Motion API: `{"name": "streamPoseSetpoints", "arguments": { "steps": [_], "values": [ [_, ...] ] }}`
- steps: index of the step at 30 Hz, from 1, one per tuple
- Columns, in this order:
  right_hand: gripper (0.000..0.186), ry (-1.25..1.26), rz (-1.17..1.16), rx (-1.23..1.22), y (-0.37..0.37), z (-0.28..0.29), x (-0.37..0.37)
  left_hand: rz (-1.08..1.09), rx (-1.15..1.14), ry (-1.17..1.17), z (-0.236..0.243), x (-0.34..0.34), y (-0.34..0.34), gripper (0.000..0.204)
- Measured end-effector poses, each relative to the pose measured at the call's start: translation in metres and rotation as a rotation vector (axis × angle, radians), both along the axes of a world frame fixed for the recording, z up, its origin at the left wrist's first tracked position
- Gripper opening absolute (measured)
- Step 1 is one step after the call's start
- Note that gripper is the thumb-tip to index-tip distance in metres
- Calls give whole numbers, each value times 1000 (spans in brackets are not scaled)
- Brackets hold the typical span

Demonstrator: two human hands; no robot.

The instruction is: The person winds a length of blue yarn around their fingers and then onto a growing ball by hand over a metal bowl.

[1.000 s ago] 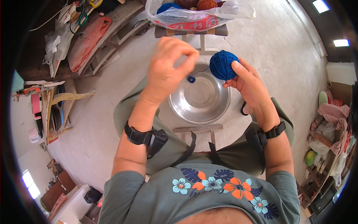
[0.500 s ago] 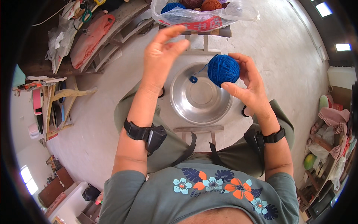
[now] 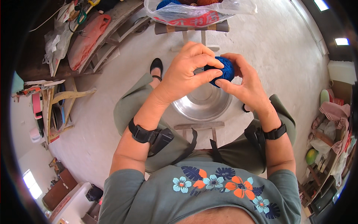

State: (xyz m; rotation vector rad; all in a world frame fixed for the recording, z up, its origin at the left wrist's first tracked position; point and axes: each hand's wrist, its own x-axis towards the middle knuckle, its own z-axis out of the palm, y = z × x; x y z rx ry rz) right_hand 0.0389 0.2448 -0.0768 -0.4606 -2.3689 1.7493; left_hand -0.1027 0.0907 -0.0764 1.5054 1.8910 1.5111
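A blue ball of yarn point(image 3: 223, 71) is held between both hands above a shiny metal bowl point(image 3: 201, 106). My left hand point(image 3: 186, 72) wraps over the ball from the left, thumb and fingers pressed on it. My right hand point(image 3: 244, 84) cups it from the right and below. The bowl rests on a small wooden stool point(image 3: 199, 126) between my knees. Most of the ball is hidden by fingers.
A clear plastic bag point(image 3: 194, 13) with blue and orange yarn balls lies on another stool ahead. Shelving with bags and clutter runs along the upper left point(image 3: 85, 41). Chairs and boxes stand at the left point(image 3: 56, 108); cloths and shelves crowd the right point(image 3: 332, 134).
My left hand, raised and apart from the ball before, has come down onto it. The ball has moved slightly left and lower, now enclosed by both hands.
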Motion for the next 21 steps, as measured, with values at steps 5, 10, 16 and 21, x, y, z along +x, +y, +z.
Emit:
{"name": "streamPoseSetpoints", "arguments": {
  "steps": [5, 10, 16, 21],
  "values": [
    [56, -67, 2, 37, -2, 4, -1, -17, -19, 92, -3, -1, 0, 12],
    [54, -86, -2, -62, -2, 6, -1, 1, 42, 17, -5, -1, 2, 8],
    [55, -88, 10, -192, 1, 4, 2, 172, 38, -590, -1, -13, -5, 10],
    [58, -63, 34, -279, 5, 0, 4, 497, 302, -706, -16, -60, -21, 11]
  ]
}}
